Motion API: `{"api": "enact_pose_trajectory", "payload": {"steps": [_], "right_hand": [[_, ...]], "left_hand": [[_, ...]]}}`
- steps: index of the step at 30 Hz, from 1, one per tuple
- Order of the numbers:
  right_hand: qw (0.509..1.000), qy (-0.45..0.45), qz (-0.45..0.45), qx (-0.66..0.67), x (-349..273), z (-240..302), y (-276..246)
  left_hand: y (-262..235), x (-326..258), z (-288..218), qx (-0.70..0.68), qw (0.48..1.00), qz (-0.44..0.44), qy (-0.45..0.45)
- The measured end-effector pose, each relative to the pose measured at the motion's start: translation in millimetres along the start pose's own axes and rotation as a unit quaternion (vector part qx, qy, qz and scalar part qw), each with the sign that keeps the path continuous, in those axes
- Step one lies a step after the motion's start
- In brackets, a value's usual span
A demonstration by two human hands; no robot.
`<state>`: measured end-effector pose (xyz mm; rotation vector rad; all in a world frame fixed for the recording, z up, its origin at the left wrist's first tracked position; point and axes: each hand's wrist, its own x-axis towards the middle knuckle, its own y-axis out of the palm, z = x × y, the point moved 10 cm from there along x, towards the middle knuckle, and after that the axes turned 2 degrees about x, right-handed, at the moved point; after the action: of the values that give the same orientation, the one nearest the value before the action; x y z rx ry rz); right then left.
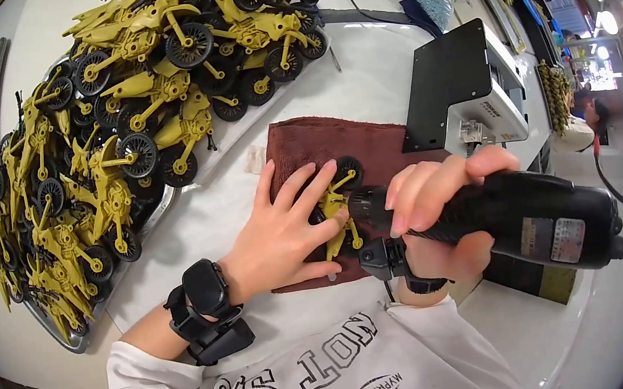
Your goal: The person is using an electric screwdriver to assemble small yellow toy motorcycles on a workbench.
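A heap of yellow toy motorcycles (156,89), finished or waiting one cannot tell, lies beside a brown cloth (371,138). A black power tool (554,217) is gripped by the right hand's (438,197) wrapped fingers; the left hand (289,233), fingers spread, covers one wheeled toy (334,201) on the cloth, apparently mid-work at the tool's nose.

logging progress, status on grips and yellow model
Left grip over yellow model, maroon cloth underneath. Right grip around black tool, nose at model. Left fingers partly hide model.
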<state>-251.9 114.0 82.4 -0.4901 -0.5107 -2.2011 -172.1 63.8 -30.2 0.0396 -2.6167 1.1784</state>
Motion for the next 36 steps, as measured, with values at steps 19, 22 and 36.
{"api": "enact_pose_trajectory", "payload": {"steps": [19,22,36], "right_hand": [[0.979,0.029,0.202,-0.009,5.0,-27.7,28.6],[0.973,0.056,0.218,-0.048,5.2,-22.2,29.4],[0.925,-0.132,-0.283,-0.217,15.5,105.3,-173.0]], "left_hand": [[4.6,-1.6,0.0,0.023,1.0,-0.015,0.016],[8.0,-1.4,2.3,0.053,0.999,-0.006,0.013],[5.5,3.5,-5.1,0.057,0.998,0.0,0.009]]}}
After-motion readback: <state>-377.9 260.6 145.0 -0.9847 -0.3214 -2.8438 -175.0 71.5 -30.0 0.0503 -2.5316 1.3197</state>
